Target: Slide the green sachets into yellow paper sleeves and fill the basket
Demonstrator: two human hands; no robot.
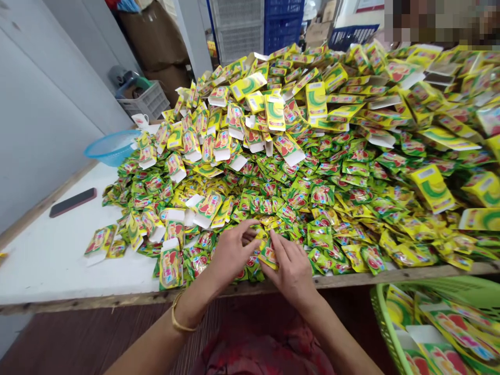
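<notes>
Between my two hands, close to the table's front edge, is a small yellow carton (268, 254) with a fruit print. My right hand (292, 264) grips it from the right, fingers along its side and thumb beneath. On the other side, my left hand (233, 251) has curled fingers, with the thumb and fingertips at the carton's left and upper edge. A bangle circles the left wrist. Small green and yellow sachets (320, 237) lie all around and under both hands. An upright carton (171, 264) with a white flap stands left of my left hand.
A high heap of yellow cartons (316, 99) covers the back of the white table (35, 260). A phone-like dark slab (73, 202) and a blue basin (111, 148) are on the left. Below the right edge, a green basket (378, 312) holds cartons. Crates (240, 31) stand behind.
</notes>
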